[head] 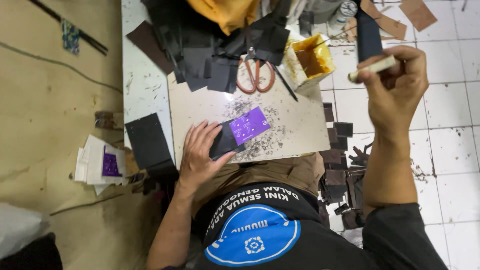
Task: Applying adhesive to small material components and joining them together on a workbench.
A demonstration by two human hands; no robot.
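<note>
Nearest the camera is the person's own body, a black shirt point(280, 225) with a blue round print, and brown trousers point(270, 172) under the edge of a pale work board point(295, 125) that rests across the lap. The left hand point(202, 152) lies flat on the near left corner of this board, fingers spread and pressing down on a dark piece of leather point(223, 143). A purple card point(249, 125) lies on top of that dark piece, tilted, its near corner just beside the fingertips. Dark scraps and crumbs are scattered on the board around the card.

The right hand point(395, 87) is raised over the white tiled floor point(450, 150) to the right, closed around a pale stick-like handle point(372, 68) — what is at its tip cannot be told. Below the right forearm, a heap of small dark and brown leather pieces point(342, 175) sits on the floor beside the board.

To the left, a black rectangular sheet point(147, 142) lies on the white table point(142, 85), and further left a small stack of white papers point(97, 162) with a purple one sits on the tan floor.

Farther up the board lie 1 pair of scissors with orange handles point(256, 75), shut, and beside them on the right an open yellow tub of brownish glue point(310, 60). Behind the scissors is a pile of black cut sheets point(215, 45) — a yellow cloth point(227, 12) lies on it at the far edge. Brown leather offcuts point(400, 17) lie on the tiles at the far right.
</note>
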